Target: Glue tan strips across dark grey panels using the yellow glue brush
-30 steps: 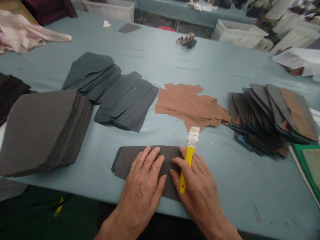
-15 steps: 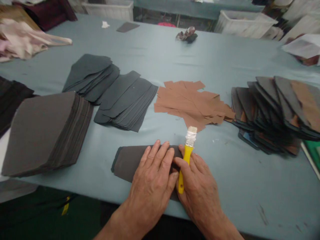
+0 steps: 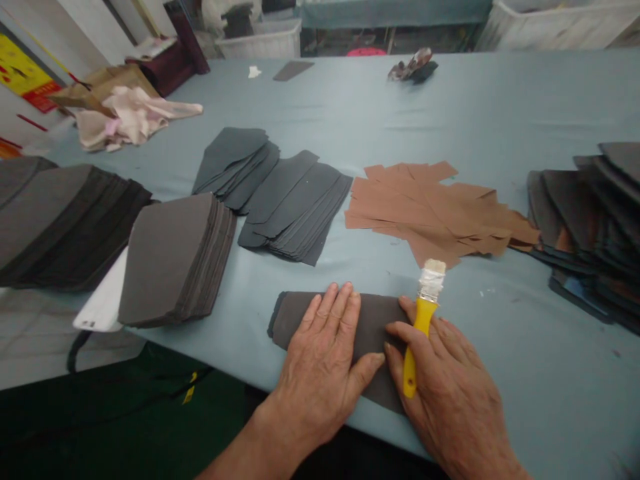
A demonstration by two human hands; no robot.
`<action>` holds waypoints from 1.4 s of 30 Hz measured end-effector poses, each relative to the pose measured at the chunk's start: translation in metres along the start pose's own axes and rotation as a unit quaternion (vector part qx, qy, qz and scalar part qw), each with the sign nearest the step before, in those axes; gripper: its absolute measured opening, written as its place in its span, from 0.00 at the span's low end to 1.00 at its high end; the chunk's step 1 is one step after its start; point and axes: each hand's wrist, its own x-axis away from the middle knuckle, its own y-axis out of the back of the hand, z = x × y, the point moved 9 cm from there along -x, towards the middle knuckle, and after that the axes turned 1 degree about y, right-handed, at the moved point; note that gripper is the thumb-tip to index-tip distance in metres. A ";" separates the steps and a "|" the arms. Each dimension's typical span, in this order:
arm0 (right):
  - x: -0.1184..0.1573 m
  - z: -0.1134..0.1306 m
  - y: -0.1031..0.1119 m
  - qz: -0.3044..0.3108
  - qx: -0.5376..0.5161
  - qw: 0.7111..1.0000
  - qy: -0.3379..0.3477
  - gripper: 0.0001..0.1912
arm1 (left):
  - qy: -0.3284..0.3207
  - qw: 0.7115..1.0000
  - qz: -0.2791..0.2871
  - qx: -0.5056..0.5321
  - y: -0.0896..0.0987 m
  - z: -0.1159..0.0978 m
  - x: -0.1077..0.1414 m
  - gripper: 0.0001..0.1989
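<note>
With the view swung leftward, the dark grey cut sheet [image 3: 295,320] is still pressed flat near the near edge of the cloth-covered table [image 3: 525,373] by the spread left hand [image 3: 320,370], while a yellow-handled brush [image 3: 419,340] is kept against the right hand [image 3: 450,393], whose grip cannot be made out.

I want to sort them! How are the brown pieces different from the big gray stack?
The brown pieces are light tan, but the gray stack is dark. The brown pieces lie in a loose, crisscrossed heap; the gray stack is neat and thick. The brown pieces are narrow, and the gray ones are wide. Both lie on the blue-gray tablecloth.
</note>
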 end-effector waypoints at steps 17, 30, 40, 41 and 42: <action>-0.003 0.001 0.000 0.033 0.017 0.999 -0.001 0.09 | 0.053 0.991 -0.030 -0.121 0.011 0.042 0.025 0.33; -0.025 0.024 -0.022 0.078 -0.108 0.989 0.058 0.35 | 0.069 0.991 -0.027 -0.112 0.010 0.042 0.023 0.31; -0.010 0.010 -0.025 0.112 -0.117 0.986 0.039 0.51 | 0.072 0.991 -0.030 -0.113 0.011 0.042 0.025 0.31; -0.008 0.008 -0.024 0.112 -0.113 0.986 0.039 0.51 | 0.072 0.991 -0.027 -0.113 0.011 0.043 0.025 0.31; -0.006 0.007 -0.022 0.110 -0.110 0.987 0.040 0.51 | 0.073 0.990 -0.025 -0.114 0.011 0.043 0.024 0.31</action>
